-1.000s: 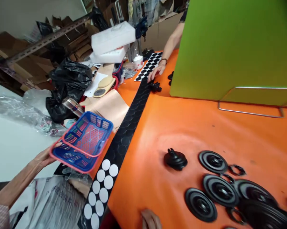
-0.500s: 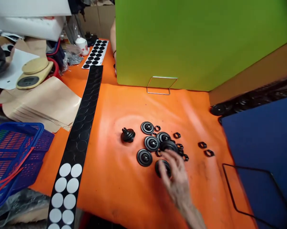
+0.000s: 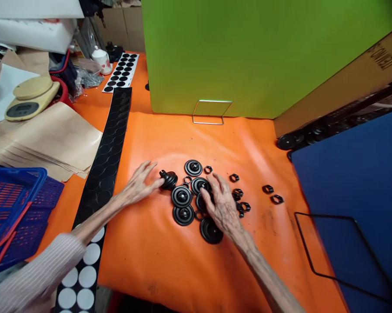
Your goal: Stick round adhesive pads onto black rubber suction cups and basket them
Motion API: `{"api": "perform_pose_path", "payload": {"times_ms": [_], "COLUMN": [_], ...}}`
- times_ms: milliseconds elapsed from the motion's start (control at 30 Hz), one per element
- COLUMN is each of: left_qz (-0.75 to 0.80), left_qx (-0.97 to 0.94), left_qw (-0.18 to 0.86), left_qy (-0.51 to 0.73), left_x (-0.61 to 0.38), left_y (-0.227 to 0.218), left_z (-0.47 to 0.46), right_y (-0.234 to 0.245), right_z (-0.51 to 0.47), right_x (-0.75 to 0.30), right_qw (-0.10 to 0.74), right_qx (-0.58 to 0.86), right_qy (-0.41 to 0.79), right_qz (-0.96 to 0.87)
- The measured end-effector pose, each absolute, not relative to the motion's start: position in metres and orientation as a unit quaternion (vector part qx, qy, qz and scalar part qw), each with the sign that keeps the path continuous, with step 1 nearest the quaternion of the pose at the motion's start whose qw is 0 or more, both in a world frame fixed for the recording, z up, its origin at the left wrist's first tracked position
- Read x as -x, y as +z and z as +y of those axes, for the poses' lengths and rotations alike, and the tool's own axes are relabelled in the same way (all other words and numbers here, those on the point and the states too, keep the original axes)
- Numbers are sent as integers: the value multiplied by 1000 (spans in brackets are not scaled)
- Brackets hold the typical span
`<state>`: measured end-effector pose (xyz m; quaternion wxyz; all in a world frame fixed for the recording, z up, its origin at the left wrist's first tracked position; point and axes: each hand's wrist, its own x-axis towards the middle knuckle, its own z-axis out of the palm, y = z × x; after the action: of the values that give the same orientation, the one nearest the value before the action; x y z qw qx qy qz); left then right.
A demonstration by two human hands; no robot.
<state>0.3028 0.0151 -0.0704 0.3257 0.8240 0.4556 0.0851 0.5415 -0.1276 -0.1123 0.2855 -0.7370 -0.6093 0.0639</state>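
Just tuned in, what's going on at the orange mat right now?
A person has both hands at a cluster of black discs on the orange mat. The left hand touches a domed black knob with its fingertips; the right hand lies flat over the discs. Small hex nuts lie scattered to the right.

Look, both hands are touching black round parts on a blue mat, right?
Not quite. The mat is orange, not blue, as the head view shows. The left hand touches a black domed part, and the right hand lies on the black discs.
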Motion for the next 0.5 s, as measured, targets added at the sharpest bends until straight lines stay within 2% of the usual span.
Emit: {"api": "perform_pose_path", "payload": {"times_ms": [100, 200, 333, 500], "left_qz": [383, 332, 303, 292], "left_qx": [-859, -860, -819, -809], "left_qw": [327, 380, 481, 500], "left_qy": [91, 78, 84, 97], "left_x": [-361, -379, -359, -304], "left_y": [-103, -109, -96, -94], "left_z": [34, 41, 28, -3], "right_y": [-111, -114, -106, -103], "right_z": [-94, -72, -86, -115], "right_x": [-557, -553, -522, -480], "right_qw": [258, 249, 283, 266], "right_qx": [696, 680, 644, 609], "right_qy": [100, 164, 210, 221], "right_qz": [-663, -670, -679, -714]}}
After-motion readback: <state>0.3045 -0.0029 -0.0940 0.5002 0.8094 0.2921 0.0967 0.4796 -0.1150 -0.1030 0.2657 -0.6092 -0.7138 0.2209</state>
